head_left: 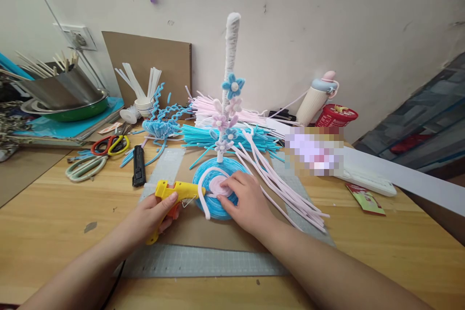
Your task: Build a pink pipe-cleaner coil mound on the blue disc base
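Observation:
My left hand (154,213) is closed round a yellow hot glue gun (178,191), its nozzle pointing right at a round blue pipe-cleaner base (214,208). My right hand (245,201) rests on that base, fingertips pressing a pale pink pipe-cleaner coil (221,185) at its middle, with a loose white-pink strand looping round it. A white wrapped stem (230,53) rises from the back of the base, carrying several blue and pink pipe-cleaner flowers (233,85).
The work sits on brown card over a grey cutting mat (203,261) on a wooden table. Pink pipe cleaners (286,189) fan out to the right, blue ones (203,138) behind. Scissors (109,145), a black cutter (138,164), a metal bowl (61,92), a bottle (316,99).

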`<state>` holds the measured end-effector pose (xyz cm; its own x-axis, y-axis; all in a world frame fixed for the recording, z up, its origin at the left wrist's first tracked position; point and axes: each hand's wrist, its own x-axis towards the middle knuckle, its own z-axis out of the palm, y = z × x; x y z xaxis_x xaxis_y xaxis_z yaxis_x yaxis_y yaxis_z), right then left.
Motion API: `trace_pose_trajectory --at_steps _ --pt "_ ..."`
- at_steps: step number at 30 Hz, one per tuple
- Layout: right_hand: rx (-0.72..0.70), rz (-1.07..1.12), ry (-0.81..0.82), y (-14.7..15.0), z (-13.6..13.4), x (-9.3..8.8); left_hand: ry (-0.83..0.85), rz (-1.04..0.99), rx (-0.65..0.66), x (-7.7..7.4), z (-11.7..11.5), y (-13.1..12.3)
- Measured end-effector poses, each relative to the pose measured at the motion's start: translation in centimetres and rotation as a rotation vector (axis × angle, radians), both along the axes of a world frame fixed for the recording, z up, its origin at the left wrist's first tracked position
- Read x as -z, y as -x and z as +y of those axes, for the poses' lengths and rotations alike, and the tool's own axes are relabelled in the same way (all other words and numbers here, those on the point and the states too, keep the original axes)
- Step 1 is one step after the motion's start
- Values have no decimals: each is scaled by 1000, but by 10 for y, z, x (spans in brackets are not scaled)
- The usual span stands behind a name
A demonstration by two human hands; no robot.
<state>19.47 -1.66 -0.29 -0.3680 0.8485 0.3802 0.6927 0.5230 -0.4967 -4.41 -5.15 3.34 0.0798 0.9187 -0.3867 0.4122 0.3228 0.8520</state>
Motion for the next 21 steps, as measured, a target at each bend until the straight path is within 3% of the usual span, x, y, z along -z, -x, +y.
trace_pose_trajectory --at_steps 21 --pt "-7 -6 -5 0 1 1 -22 41 -5 9 3 5"
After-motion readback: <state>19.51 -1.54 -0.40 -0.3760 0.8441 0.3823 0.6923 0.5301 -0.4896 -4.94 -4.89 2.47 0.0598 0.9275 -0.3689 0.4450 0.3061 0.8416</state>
